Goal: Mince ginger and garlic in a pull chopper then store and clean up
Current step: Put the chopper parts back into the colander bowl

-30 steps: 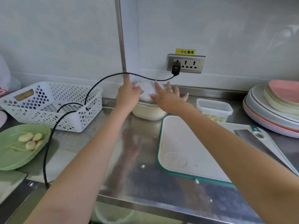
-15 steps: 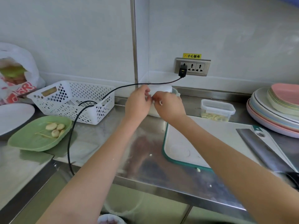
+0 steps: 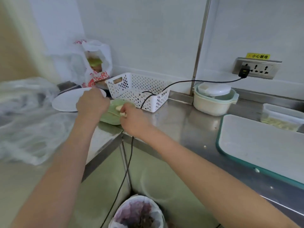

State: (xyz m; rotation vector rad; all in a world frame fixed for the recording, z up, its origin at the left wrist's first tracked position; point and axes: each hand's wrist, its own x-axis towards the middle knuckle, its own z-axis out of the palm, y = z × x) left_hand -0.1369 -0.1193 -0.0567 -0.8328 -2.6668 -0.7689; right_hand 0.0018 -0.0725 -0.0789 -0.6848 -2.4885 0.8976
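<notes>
Both hands are stretched forward over the green plate point(image 3: 109, 115) at the table's corner. The left hand point(image 3: 92, 103) is curled on the plate's far-left rim; pale garlic pieces point(image 3: 119, 108) are pinched by the right hand point(image 3: 133, 119). Their long axis cannot be told. The pull chopper point(image 3: 213, 99) stands well right of both.

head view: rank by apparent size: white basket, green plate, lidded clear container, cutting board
1. cutting board, cropped and nearer the camera
2. white basket
3. green plate and lidded clear container: unsure, one half hidden by hands, the other cropped
</notes>
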